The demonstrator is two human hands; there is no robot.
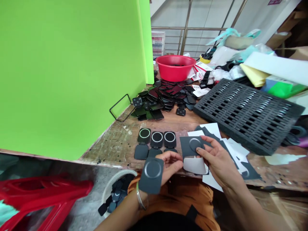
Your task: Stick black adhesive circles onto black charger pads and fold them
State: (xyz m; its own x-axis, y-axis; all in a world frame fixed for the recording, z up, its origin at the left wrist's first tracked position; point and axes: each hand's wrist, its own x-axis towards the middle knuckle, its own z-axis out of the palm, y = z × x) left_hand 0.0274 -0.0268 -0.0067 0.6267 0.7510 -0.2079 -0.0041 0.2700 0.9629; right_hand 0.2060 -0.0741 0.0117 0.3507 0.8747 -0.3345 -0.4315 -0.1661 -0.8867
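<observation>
My right hand [218, 157] pinches a dark grey sticker sheet [186, 146] with a ring on it, thumb in front and fingers behind. White backing paper [193, 165] curls away below that sheet. Beside the paper's left edge is my left hand [170, 165], thumb and forefinger closed together; whatever lies between them is too small to make out. Another dark sheet with a ring [151, 176] lies over the back of my left hand and wrist. Behind my hands, three black hinged pads with rings [157, 138] lie unfolded in a row on the wooden table [108, 144].
Black plates [166, 99] are heaped before a red basin [175, 69]. A slotted black foam tray [247, 112] lies right, near loose white papers [237, 150]. A green panel [72, 64] stands left, with a wire frame [121, 107] by it. Below is a white bucket [108, 189] of dark parts.
</observation>
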